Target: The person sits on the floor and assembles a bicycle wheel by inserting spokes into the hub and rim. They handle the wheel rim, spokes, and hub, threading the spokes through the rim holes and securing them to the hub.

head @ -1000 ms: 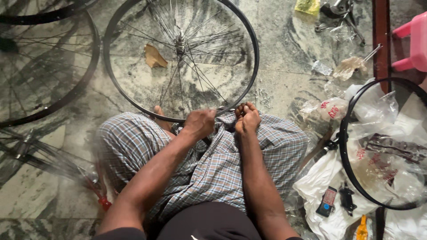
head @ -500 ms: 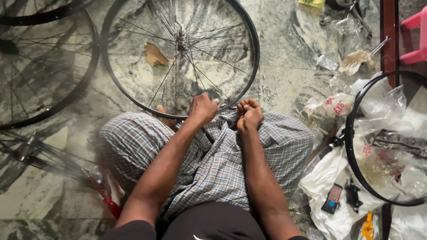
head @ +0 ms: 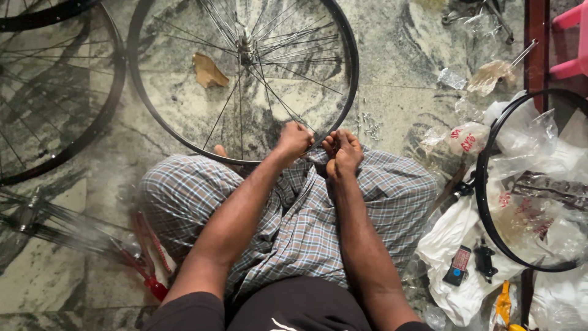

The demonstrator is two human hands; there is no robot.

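Pinched tight, your left hand point(head: 294, 140) and right hand point(head: 344, 150) held spokes at the near rim of the bicycle wheel point(head: 245, 79) flat on the marble floor point(head: 398, 104) against your knees: light, stiff rim, thin bendy spokes.

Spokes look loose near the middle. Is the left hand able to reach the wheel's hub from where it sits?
Probably yes: the left hand is at the rim, and only thin spokes lie between it and the hub.
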